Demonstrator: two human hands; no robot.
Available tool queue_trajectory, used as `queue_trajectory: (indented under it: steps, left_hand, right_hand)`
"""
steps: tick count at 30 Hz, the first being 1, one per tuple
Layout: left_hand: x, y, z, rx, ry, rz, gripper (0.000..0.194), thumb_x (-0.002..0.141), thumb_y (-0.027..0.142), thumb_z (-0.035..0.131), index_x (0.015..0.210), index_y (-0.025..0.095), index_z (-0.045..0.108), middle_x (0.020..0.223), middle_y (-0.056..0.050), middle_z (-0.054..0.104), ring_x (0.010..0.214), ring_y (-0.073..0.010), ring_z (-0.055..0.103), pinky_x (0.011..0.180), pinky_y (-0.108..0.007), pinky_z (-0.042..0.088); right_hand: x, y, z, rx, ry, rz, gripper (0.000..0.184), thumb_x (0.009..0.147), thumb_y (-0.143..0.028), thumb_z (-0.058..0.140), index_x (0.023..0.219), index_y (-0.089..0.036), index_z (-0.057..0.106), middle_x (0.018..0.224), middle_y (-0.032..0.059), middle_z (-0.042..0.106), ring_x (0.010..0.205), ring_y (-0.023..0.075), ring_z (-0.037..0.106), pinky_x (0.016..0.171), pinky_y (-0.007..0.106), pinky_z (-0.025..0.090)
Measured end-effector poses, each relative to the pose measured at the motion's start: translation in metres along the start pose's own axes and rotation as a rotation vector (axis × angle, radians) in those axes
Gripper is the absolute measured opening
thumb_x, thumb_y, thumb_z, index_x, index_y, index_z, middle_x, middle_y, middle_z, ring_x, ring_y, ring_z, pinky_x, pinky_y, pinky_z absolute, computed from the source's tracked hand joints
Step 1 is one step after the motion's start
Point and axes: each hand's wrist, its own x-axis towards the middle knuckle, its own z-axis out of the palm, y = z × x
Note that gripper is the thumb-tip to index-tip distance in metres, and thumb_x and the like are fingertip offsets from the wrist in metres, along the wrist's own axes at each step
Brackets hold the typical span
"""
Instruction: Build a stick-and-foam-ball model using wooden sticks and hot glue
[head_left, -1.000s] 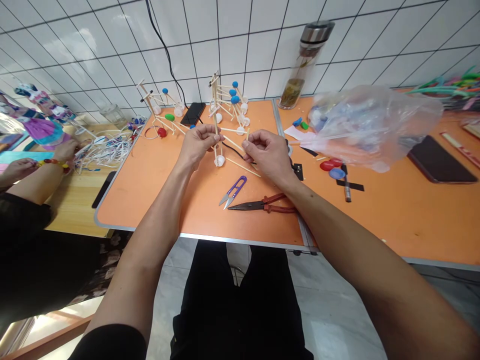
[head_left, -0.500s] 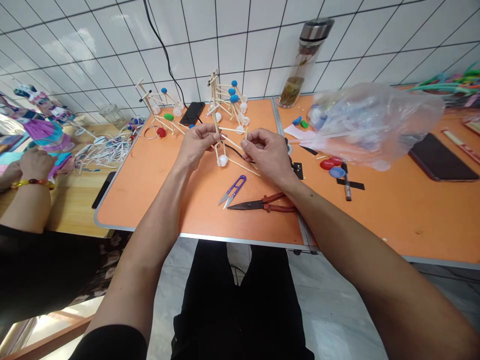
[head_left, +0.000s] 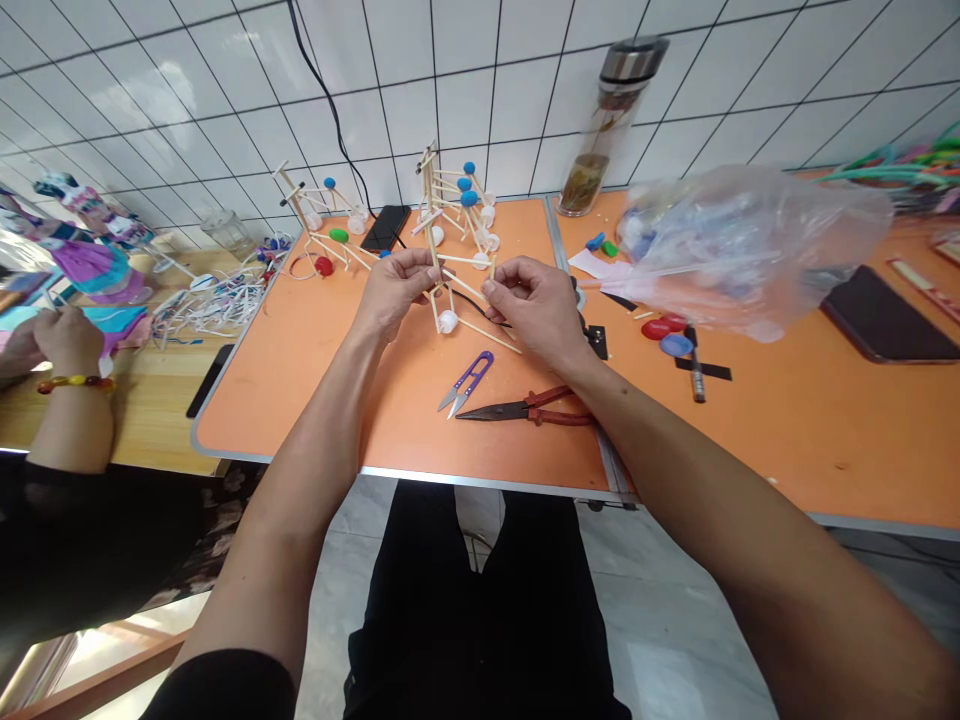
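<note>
My left hand (head_left: 394, 290) is closed in a pinch on a thin wooden stick frame (head_left: 442, 290) that ends in a white cap (head_left: 447, 321) just above the orange table (head_left: 300, 380). My right hand (head_left: 532, 305) is closed on another stick of the same frame, with a short stick end poking up between its fingers. The two hands are a few centimetres apart over the table's middle. Purple thread snips (head_left: 466, 382) and red-handled long-nose pliers (head_left: 525, 408) lie on the table just below my hands.
Two finished stick models (head_left: 457, 205) with coloured caps stand at the back beside a black phone (head_left: 386, 227) and cable. A glass bottle (head_left: 607, 125), a clear plastic bag (head_left: 742, 250), loose caps, a marker and a dark tablet (head_left: 885, 320) sit to the right. Another person's hands (head_left: 56, 340) work at the left table.
My hands have barely moved; the stick frame with the white cap shifted slightly right. The other person's hands at the left drew back toward their body.
</note>
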Motion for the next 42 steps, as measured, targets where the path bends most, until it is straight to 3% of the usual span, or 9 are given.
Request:
queue_trajectory:
  steps: [16, 23, 33, 42]
  left_hand:
    - [-0.0002, 0.0011, 0.0011, 0.019, 0.01, -0.001, 0.026, 0.088, 0.041, 0.091, 0.096, 0.021, 0.077, 0.1, -0.007, 0.086, 0.073, -0.0128, 0.073, 0.061, -0.023, 0.051]
    - [-0.0004, 0.0023, 0.002, 0.008, 0.009, -0.002, 0.025, 0.091, 0.042, 0.089, 0.095, 0.021, 0.076, 0.098, -0.006, 0.086, 0.072, -0.0119, 0.073, 0.063, -0.023, 0.053]
    - [0.0016, -0.0011, 0.0017, -0.088, -0.003, 0.027, 0.038, 0.08, 0.05, 0.097, 0.093, 0.02, 0.078, 0.094, -0.006, 0.086, 0.067, -0.0104, 0.071, 0.056, -0.019, 0.05]
    - [0.0012, 0.0005, 0.002, -0.077, 0.006, 0.023, 0.032, 0.084, 0.047, 0.095, 0.094, 0.02, 0.079, 0.098, -0.007, 0.087, 0.068, -0.0107, 0.072, 0.055, -0.019, 0.05]
  right_hand:
    - [0.0008, 0.0016, -0.0006, 0.001, -0.008, -0.006, 0.031, 0.089, -0.045, 0.085, 0.078, -0.028, 0.062, 0.069, -0.0016, 0.067, 0.065, 0.0203, 0.069, 0.065, 0.037, 0.058]
    - [0.0011, 0.0041, -0.0008, 0.006, -0.005, -0.023, 0.026, 0.091, -0.036, 0.083, 0.078, -0.027, 0.062, 0.068, -0.0022, 0.067, 0.064, 0.0207, 0.071, 0.065, 0.037, 0.058]
    - [0.0023, 0.0082, -0.0005, 0.021, -0.006, -0.066, 0.03, 0.092, -0.041, 0.085, 0.079, -0.026, 0.062, 0.067, -0.0036, 0.066, 0.062, 0.018, 0.07, 0.061, 0.033, 0.056]
    - [0.0021, 0.0085, 0.0001, 0.02, -0.015, -0.057, 0.03, 0.093, -0.041, 0.085, 0.08, -0.027, 0.062, 0.069, -0.0025, 0.068, 0.062, 0.0187, 0.069, 0.062, 0.035, 0.057]
